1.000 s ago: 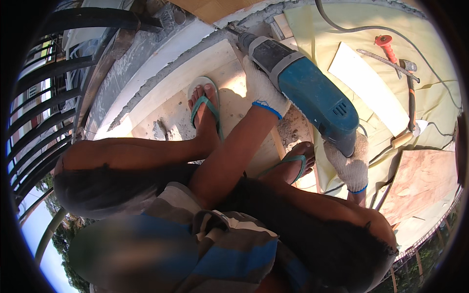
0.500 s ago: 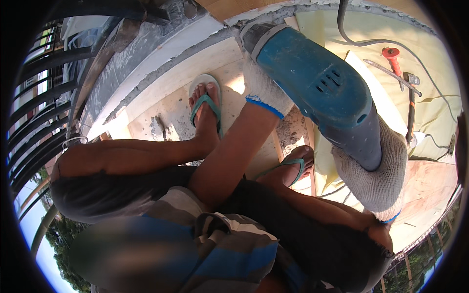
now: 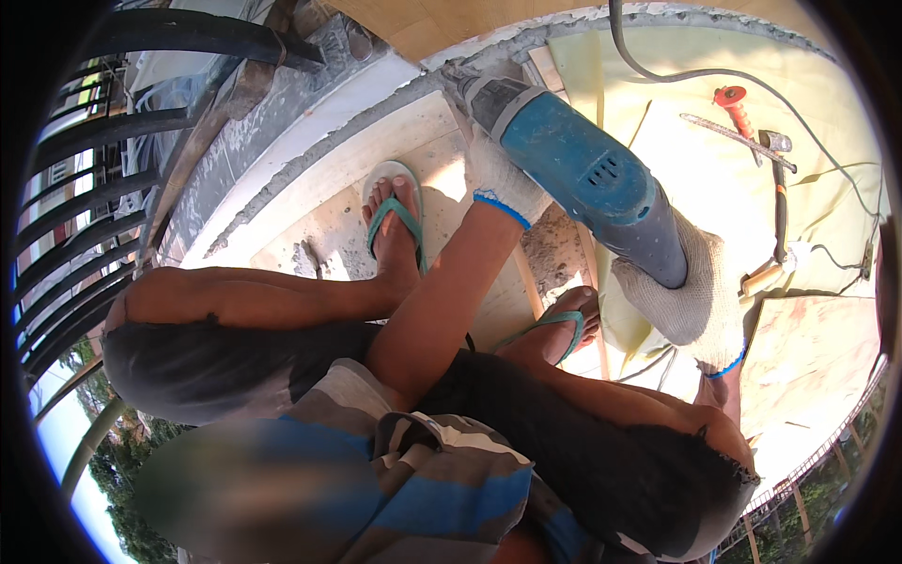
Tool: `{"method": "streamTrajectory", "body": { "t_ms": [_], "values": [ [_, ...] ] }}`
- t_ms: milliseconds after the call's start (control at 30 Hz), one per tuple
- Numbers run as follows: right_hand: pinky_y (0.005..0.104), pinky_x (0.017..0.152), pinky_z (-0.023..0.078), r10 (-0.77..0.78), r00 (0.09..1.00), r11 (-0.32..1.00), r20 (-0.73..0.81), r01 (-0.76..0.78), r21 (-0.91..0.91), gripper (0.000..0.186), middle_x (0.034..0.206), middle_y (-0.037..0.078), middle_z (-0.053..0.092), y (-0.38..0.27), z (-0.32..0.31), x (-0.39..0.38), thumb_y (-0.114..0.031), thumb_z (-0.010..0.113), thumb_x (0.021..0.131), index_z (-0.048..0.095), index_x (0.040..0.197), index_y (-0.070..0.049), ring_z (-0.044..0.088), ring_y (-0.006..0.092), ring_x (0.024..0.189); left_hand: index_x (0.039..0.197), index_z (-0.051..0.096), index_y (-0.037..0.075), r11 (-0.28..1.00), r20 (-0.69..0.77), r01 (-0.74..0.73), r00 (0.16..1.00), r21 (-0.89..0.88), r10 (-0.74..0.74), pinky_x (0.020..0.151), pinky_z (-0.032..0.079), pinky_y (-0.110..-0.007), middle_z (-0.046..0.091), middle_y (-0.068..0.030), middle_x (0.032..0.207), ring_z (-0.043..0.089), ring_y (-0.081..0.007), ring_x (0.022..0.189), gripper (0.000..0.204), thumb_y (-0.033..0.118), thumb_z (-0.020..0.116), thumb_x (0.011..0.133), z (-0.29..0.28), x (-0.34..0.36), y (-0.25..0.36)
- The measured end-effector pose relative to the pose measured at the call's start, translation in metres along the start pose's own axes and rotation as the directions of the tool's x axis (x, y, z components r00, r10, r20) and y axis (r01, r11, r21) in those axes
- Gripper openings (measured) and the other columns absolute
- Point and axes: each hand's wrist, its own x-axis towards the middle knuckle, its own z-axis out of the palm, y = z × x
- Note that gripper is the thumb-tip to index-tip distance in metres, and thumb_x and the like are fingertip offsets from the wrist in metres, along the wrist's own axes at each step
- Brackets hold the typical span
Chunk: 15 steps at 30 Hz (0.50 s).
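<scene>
A teal-blue and grey hammer drill (image 3: 583, 160) slants across the upper middle, its dark nose at the rough concrete edge (image 3: 427, 80); whatever its tip touches is hard to make out. My left hand (image 3: 503, 179), in a white knit glove with a blue cuff, is closed under the front of the body, most fingers hidden by the tool. At the grey rear handle my right hand (image 3: 691, 291), gloved alike, wraps around the grip.
Right, on pale yellow sheeting, lie a red side handle (image 3: 736, 111), a long metal bit (image 3: 728, 138) and a hammer (image 3: 780, 202). A grey cable (image 3: 648, 70) curves past them. Below is a marbled tile (image 3: 817, 348). Black railings (image 3: 85, 202) stand left; my sandalled feet (image 3: 395, 211) flank the work.
The hammer drill has moved away from me and looks smaller. My right hand has shifted left and forward with its handle, while my left hand stays under the front.
</scene>
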Motion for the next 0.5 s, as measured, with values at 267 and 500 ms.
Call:
{"method": "streamTrajectory", "body": {
  "t_ms": [267,500],
  "values": [
    [0.0365,0.086,0.063,0.116,0.977,0.990,-0.181,-0.100,0.095,0.033,0.103,0.012,0.084,0.129,0.034,-0.045,-0.014,0.087,0.090,0.079,0.119,-0.002,0.080,0.0195,0.093,0.144,0.066,0.017,0.992,-0.363,0.020,0.931,0.126,0.027,0.110,0.060,-0.047,0.073,-0.0085,0.142,0.072,-0.0306,0.125,0.062,0.065,0.037,0.117,-0.004,-0.026,-0.057],
    [0.0373,0.081,0.063,-0.128,0.969,0.991,-0.210,0.118,-0.059,0.030,0.098,0.013,0.083,0.139,0.022,-0.044,-0.009,0.089,0.084,0.079,0.111,-0.002,0.081,0.0225,0.088,0.145,0.064,0.017,0.987,-0.274,-0.056,0.957,0.148,0.095,0.110,0.059,-0.045,0.073,-0.0067,0.140,0.072,-0.0289,0.124,0.064,0.068,0.039,0.117,0.016,-0.027,-0.054]
  ]
}}
